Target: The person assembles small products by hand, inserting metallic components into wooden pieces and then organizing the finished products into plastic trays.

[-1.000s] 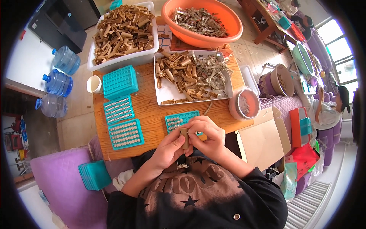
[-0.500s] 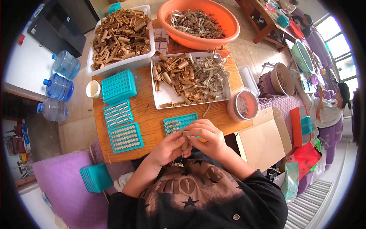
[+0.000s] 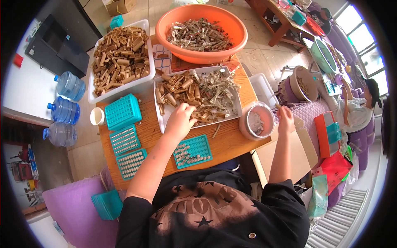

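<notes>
My left hand (image 3: 180,120) reaches over the near edge of a shallow white tray (image 3: 161,127). Its fingers are bent at a heap of brown half-round plastic shells (image 3: 188,87); what they pinch is hidden. Clear-wrapped wire bundles (image 3: 221,89) fill the tray's right side. Off to the right, my right hand (image 3: 285,119) is raised past the pinkish-white bucket (image 3: 257,120) and above an open cardboard box (image 3: 285,157). A small brown piece, seemingly a plastic shell (image 3: 278,106), shows at its closed fingertips. In front of me lies a teal grid tray (image 3: 193,151) partly filled with small round silvery pieces.
At the back stand a white bin (image 3: 94,93) of brown shells and an orange basin (image 3: 202,53) of wrapped bundles. Teal trays (image 3: 123,112) and a white cup (image 3: 97,116) line the table's left. A co-worker (image 3: 357,111) sits at far right. Water jugs (image 3: 66,110) stand on the left floor.
My hands, together at my chest around a brown shell before, are now apart. The left has gone forward to the tray's shells, the right out to the right past the bucket.
</notes>
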Available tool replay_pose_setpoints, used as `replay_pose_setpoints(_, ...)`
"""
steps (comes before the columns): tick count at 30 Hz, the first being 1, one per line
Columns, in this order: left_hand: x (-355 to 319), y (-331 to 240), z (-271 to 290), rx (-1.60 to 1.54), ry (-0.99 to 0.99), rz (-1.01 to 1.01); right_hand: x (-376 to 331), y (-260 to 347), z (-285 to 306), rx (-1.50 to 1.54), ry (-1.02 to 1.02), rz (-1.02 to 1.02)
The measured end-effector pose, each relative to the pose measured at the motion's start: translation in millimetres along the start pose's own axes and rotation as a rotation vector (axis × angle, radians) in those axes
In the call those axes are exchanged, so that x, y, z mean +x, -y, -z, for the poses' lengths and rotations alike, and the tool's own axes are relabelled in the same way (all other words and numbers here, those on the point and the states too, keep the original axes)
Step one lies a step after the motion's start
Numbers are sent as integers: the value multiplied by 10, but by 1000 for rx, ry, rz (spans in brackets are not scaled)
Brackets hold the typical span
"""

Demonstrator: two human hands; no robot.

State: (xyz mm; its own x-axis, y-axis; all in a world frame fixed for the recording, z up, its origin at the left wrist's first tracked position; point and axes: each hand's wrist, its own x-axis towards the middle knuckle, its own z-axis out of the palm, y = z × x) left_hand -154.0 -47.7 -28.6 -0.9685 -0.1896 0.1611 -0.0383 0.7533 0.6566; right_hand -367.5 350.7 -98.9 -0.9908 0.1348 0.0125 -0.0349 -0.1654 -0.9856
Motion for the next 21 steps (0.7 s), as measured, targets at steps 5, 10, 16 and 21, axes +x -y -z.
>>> replay_pose_setpoints(5,-15,76,-84,-38,20,66,480,-598,177,-259,-42,-128)
replay_pose_setpoints(10,-131,-164,311,-160,-86,9,984,-715,156,-780,39,-39)
replay_pose_setpoints(16,-1012,-341,921,-283,278,96,77,515,-784,-439,254,13)
replay_pose_setpoints(21,-1412,-388,562,-409,747,69,-1289,1068,-1515,-667,543,445)
